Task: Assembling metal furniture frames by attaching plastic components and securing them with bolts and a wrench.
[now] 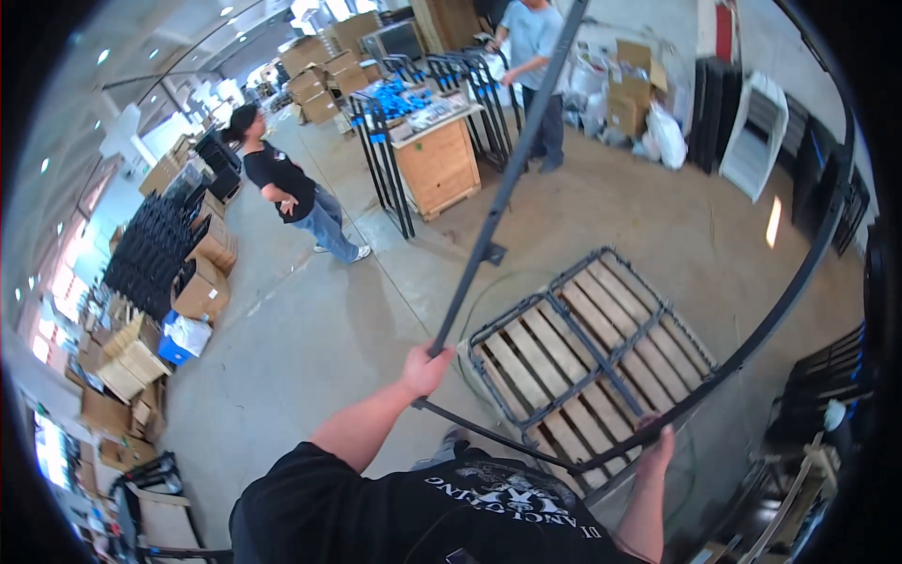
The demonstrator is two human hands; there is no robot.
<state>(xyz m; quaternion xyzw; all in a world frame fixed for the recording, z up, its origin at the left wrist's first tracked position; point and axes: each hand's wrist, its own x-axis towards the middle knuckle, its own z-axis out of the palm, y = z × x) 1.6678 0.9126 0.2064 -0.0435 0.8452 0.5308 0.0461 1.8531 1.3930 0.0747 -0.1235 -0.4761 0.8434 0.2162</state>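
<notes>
A large black metal tube frame (481,242) is raised in front of me, with its far end running past the top of the view. My left hand (427,370) is closed round its left bar, close to the lower left corner. On the lower right, my right hand (655,444) grips the curved-looking right bar near the other corner. Below the raised frame, another dark metal frame (594,346) with crossing bars lies flat on a slatted wooden pallet (584,294). Part of the pallet is hidden behind the raised frame and my right hand.
A person in black (282,183) stands ahead to the left. Another person (536,66) works beside a wooden crate (438,167) topped with blue pieces, with black frames leaning on it. Boxes (202,287) line the left; black panels (716,113) and a white frame (754,136) lean at right.
</notes>
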